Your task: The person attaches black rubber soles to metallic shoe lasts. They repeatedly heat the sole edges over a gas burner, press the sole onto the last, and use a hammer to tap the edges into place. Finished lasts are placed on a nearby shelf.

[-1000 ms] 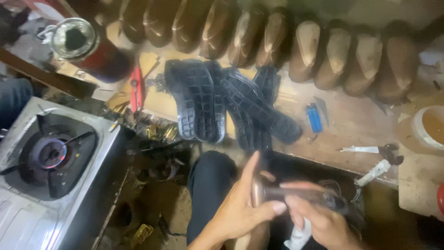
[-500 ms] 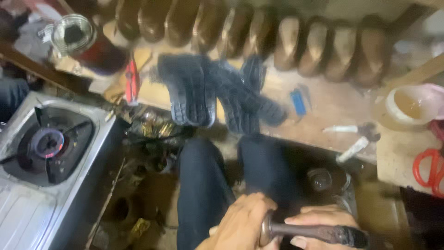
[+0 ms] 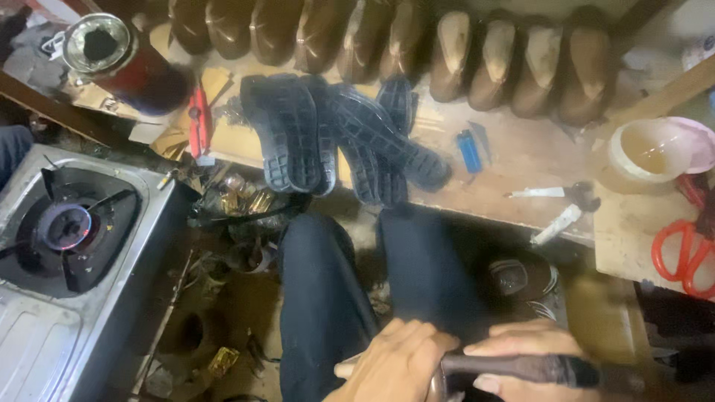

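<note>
- A steel gas stove fills the lower left, its burner ring dark and round.
- A row of brown shoe lasts stands along the back of the wooden workbench.
- A pile of black rubber soles lies tread-up at the bench edge, above the person's 2 dark-trousered knees.
- The left hand is curled shut around the near end of the tool, fingers wrapped together.
- The right hand rests closed over the tool's shaft, fingertips pressed on it.
- The dark tool handle sits at the bottom edge above the lap; its long axis runs nearly level, pointing right. It looks slim, brownish-black and worn.
- Red scissors lie at the far right.
- A blue lighter lies on the bench.
</note>
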### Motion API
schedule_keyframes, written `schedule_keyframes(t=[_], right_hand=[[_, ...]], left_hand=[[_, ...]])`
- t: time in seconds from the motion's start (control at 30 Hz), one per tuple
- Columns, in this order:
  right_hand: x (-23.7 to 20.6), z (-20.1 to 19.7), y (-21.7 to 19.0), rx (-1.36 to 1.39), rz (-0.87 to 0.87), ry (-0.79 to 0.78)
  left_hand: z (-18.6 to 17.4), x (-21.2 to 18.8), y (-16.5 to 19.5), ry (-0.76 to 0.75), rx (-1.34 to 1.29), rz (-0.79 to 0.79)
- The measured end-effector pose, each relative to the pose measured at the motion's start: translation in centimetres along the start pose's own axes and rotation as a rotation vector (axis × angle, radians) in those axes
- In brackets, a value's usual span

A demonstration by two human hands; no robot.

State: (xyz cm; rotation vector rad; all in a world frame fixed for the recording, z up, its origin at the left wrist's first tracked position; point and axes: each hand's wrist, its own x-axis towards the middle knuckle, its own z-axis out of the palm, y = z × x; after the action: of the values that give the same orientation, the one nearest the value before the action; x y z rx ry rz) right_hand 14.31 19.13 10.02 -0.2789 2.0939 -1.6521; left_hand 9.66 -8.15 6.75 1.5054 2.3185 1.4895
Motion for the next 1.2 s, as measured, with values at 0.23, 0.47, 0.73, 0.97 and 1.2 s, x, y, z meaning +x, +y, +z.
schedule_keyframes(t=[0.23,0.47,0.73,0.97,1.2], right_hand=[[0.7,1.1,-2.2,-0.103,-0.159,0.241],[1.5,1.5,0.5,0.217,0.554,0.369],[1.8,7.5,2.3,-0.545,-0.396,0.540],[0.8,8.5,6.1,-0.382,-0.265,0.451],[2.6,9.7,5.7,-0.375,-0.274,0.454]], left_hand=[[-1.3,1.2,1.1,0.062,-0.076,-0.114],[4.9,-1.5,-1.0,0.043,-0.825,-0.240],[4.1,-3.1,-3.3,0.394,-1.822,-1.065],[7.9,-1.6,-4.2,0.902,-1.621,-1.070],[10.8,-3.5,-5.8,0.894,-1.432,-1.280]])
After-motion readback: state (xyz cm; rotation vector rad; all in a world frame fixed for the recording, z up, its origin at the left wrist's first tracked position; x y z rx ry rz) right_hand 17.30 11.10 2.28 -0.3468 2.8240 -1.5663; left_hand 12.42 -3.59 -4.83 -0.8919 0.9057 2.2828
